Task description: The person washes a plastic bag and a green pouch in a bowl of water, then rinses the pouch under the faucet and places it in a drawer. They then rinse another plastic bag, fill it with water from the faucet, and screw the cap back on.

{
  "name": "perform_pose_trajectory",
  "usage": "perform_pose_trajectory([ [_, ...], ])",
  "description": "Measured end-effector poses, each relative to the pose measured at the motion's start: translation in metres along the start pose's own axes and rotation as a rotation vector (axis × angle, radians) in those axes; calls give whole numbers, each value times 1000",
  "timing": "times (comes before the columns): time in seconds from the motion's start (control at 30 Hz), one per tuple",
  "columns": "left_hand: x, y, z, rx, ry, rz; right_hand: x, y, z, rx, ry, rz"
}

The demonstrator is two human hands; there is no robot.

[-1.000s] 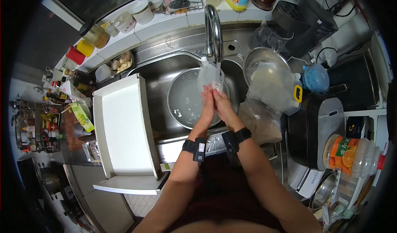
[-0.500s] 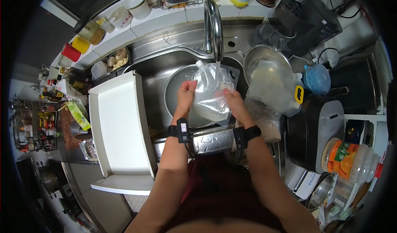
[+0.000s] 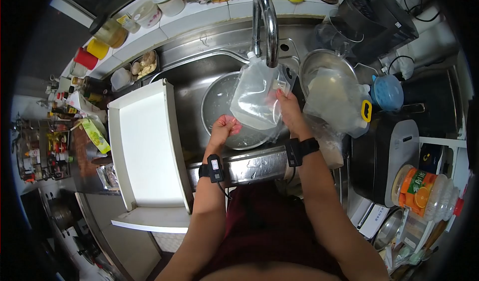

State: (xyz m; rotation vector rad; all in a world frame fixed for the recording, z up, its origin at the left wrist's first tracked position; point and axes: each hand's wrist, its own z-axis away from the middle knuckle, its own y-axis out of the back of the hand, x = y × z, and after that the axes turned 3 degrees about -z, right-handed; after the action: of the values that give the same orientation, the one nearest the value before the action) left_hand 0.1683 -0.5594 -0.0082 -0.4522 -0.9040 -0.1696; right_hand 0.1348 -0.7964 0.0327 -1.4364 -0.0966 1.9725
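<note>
Steel fills most of what I see: the sink (image 3: 199, 81) spans the middle, with a white tray (image 3: 144, 151) laid over its 9 o'clock side; at 3 o'clock of the sink a dark cooker (image 3: 384, 156) stands on the counter, and further down toward 4 o'clock lies an orange-labelled bottle (image 3: 424, 191) on its side. Inside the sink sits a round pan (image 3: 219, 111), wet, with droplets on its floor; the tap (image 3: 267, 26) arches over it from 12 o'clock. A clear pouch (image 3: 254, 99) hangs just under the tap's mouth, above the pan, its small spout cap up at 12 o'clock and its body tilted; I cannot tell whether water is running into it. At 3 o'clock of the pouch, a crumpled plastic bag (image 3: 334, 101) rests over a steel bowl (image 3: 319, 61). My right hand (image 3: 289, 111) grips the pouch at its 3 o'clock edge, fingers closed on the film; my left hand (image 3: 224, 129) is curled into a loose fist at the pouch's 7 o'clock corner, just beside it, holding nothing that I can make out.
</note>
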Motion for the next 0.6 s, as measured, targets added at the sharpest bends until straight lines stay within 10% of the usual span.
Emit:
perform_pose_trajectory([
  [0.17,-35,7,-20,-168,-221,740,17,-6,-3,-13,27,-116],
  [0.27,-14,-42,3,97,-187,786,29,-9,0,-81,76,-219],
  [0.6,-33,-66,1,318,-195,212,49,-23,23,105,50,-365],
])
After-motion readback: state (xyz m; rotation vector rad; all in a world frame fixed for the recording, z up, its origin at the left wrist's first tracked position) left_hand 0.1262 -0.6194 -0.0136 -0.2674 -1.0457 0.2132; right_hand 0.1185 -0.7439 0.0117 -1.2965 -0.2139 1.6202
